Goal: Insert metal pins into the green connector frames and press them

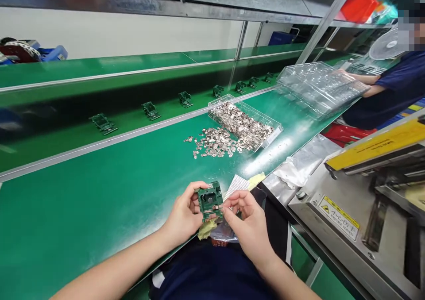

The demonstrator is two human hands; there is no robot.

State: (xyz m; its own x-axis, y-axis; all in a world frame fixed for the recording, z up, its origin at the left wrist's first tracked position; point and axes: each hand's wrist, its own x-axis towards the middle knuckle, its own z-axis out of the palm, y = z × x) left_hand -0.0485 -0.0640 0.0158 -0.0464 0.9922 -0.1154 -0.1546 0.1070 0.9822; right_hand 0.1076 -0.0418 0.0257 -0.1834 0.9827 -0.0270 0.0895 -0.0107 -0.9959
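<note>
- Leaning over the long green desk [83, 211], we work right at its near edge, so a slip of the grip could send a part over that edge rather than onto the green surface.
- Close on our right stands a metal machine [318, 202] whose warning sticker [338, 218] mentions hand injury; an arm swung carelessly that way might knock against it.
- Farther along, a co-worker [403, 72] has the clear trays [322, 87] in hand; if these were pushed toward us, they could bump the clear box [277, 132] and spill its contents.
- Our left hand [184, 211] holds the circuit board [210, 198] by its left side, fingers closed on it, with the board raised in front of us. Squeezing too hard could bend it or strain its raised parts; too slack a hold might let it twist.
- Our right hand [249, 220] has thumb and forefinger drawn narrow at the board's lower right edge; whether they pinch the board itself or some small piece, we cannot tell. Uneven pressure there could skew that side.
- Partly behind those fingers, a white gridded sheet [237, 184] lies near the edge, where a wrist could drag it off.
- Loose metal pieces [217, 143] lie heaped beside the box; a brushing forearm could scatter them, and one trapped under a board might scratch it.
</note>
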